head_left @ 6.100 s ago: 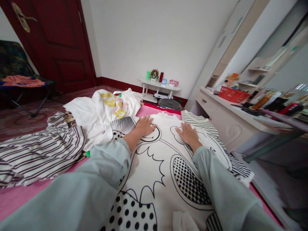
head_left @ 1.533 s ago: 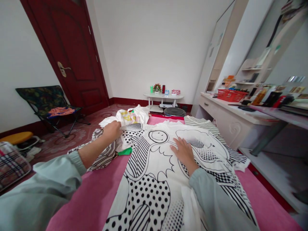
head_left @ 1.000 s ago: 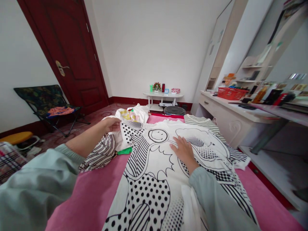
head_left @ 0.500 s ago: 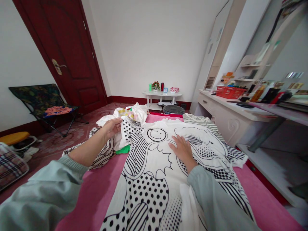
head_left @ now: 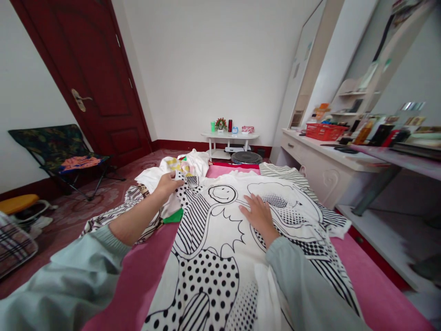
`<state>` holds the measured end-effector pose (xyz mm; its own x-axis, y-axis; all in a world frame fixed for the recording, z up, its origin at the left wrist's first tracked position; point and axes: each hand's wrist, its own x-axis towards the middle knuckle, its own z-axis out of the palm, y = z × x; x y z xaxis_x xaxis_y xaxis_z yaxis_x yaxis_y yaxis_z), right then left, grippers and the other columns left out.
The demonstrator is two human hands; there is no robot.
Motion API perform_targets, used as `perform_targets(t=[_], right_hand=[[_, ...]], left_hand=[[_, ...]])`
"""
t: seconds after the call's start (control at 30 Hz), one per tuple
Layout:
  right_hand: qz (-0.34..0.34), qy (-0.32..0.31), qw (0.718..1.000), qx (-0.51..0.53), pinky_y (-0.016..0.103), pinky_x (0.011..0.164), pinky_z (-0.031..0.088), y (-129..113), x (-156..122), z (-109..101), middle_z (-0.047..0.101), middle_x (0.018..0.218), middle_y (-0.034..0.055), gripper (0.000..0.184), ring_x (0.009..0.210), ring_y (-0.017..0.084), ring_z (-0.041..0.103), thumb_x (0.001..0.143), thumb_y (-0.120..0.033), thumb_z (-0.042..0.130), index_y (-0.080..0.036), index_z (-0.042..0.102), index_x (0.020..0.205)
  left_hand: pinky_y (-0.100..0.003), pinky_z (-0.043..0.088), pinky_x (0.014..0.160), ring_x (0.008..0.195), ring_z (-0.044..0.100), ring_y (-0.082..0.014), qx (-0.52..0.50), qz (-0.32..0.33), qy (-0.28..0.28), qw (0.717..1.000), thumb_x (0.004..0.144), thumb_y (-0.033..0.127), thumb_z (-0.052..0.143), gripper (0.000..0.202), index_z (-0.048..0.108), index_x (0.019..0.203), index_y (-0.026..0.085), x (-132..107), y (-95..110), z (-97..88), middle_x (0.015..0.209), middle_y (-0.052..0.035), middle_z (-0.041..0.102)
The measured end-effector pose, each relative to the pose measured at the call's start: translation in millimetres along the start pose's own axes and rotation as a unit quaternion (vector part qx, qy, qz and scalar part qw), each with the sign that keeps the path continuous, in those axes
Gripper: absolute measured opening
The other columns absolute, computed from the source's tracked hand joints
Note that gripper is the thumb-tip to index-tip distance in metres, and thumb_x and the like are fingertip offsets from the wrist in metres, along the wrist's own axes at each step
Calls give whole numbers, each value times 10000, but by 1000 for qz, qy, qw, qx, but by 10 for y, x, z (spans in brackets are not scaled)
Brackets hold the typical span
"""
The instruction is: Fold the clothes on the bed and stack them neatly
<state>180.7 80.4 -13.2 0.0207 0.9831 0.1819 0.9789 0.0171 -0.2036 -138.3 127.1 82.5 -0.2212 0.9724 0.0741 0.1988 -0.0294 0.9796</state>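
A white T-shirt (head_left: 223, 230) printed with black dots, stripes and a smiling face lies spread over a pink bed cover (head_left: 148, 276). My left hand (head_left: 168, 185) pinches the edge of its left-side sleeve, with the fingers closed on the cloth. Flat on the shirt's chest rests my right hand (head_left: 259, 215), fingers apart. Beyond my left hand, a pile of white and yellow-patterned clothes (head_left: 174, 165) is heaped up, and a brown-and-white striped garment (head_left: 134, 202) lies partly under my left forearm.
Beyond the shirt's right shoulder lies a green-and-white striped garment (head_left: 285, 172). A dressing table (head_left: 324, 161) with a red basket (head_left: 325, 132) and bottles stands on the right. A folding chair (head_left: 58, 151) is at the left, and a low white table (head_left: 229, 136) stands by the wall.
My left hand has moved slightly to the right and inward with the sleeve, which now sits bunched closer to the shirt's shoulder. My right hand stays flat on the chest.
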Motion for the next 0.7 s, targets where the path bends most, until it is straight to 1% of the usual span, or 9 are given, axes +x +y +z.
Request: perform_targets(t=[0.13, 0.23, 0.3, 0.37, 0.47, 0.5, 0.57, 0.63, 0.7], right_hand=[[4, -7, 1000, 15, 481, 1117, 139, -15, -14, -26, 283, 1522, 30, 570, 1408, 261, 174, 916, -549, 340, -291, 371, 1423], [2, 21, 998, 51, 459, 1117, 161, 0, -6, -40, 341, 1494, 47, 532, 1390, 256, 230, 920, -511, 358, -252, 446, 1377], [3, 53, 994, 97, 410, 1105, 213, 39, 15, -38, 426, 1438, 72, 506, 1344, 245, 325, 928, -471, 348, -201, 499, 1328], [17, 77, 984, 160, 360, 1055, 303, 97, 43, -26, 523, 1347, 91, 491, 1251, 231, 445, 936, -426, 308, -172, 507, 1306], [36, 103, 958, 264, 321, 975, 389, 185, 81, 9, 578, 1272, 100, 493, 1152, 214, 533, 921, -376, 291, -154, 446, 1333], [42, 110, 949, 291, 318, 969, 396, 205, 89, 21, 577, 1273, 103, 502, 1149, 211, 537, 911, -373, 307, -148, 424, 1344], [52, 122, 936, 326, 317, 977, 394, 219, 95, 35, 574, 1277, 105, 524, 1154, 210, 537, 895, -390, 349, -148, 398, 1357], [61, 127, 933, 330, 324, 974, 399, 202, 85, 27, 581, 1268, 100, 543, 1146, 219, 543, 886, -429, 387, -169, 398, 1362], [56, 132, 939, 313, 331, 971, 402, 166, 63, 2, 575, 1277, 98, 573, 1146, 231, 542, 868, -471, 441, -185, 410, 1364]], left_hand=[[-260, 482, 591, 667, 626, -176, 56, 84, -4, 995, 593, 152, 618, 360, 640, 951, 133, -19, 269, 348, 770, -20, 670], [-255, 478, 639, 721, 619, -171, 87, 183, -52, 978, 631, 159, 631, 335, 632, 964, 133, -151, 412, 870, 798, -26, 663], [-254, 483, 681, 772, 618, -166, 48, 200, -87, 975, 664, 187, 641, 360, 608, 1018, 133, -289, 380, 1312, 870, -48, 662], [-271, 496, 680, 804, 626, -178, -2, 169, -150, 974, 668, 190, 653, 488, 559, 1141, 120, -442, 244, 1737, 1019, -116, 639], [-310, 515, 734, 1004, 600, -251, -40, 128, -227, 965, 613, 190, 718, 760, 447, 1320, 131, -647, -22, 2110, 1312, -218, 463], [-323, 516, 761, 1042, 583, -263, -27, 146, -235, 961, 614, 200, 722, 778, 441, 1338, 143, -701, -93, 2128, 1351, -218, 423], [-346, 506, 812, 1017, 590, -248, 27, 200, -221, 954, 657, 231, 693, 715, 469, 1334, 168, -793, -179, 2003, 1349, -192, 433], [-363, 485, 846, 936, 610, -226, 122, 243, -186, 944, 708, 281, 653, 610, 520, 1296, 193, -879, -187, 1720, 1279, -157, 509], [-371, 464, 842, 949, 606, -253, 252, 245, -159, 923, 698, 385, 675, 572, 573, 1237, 223, -983, -145, 1377, 1197, -131, 582]])
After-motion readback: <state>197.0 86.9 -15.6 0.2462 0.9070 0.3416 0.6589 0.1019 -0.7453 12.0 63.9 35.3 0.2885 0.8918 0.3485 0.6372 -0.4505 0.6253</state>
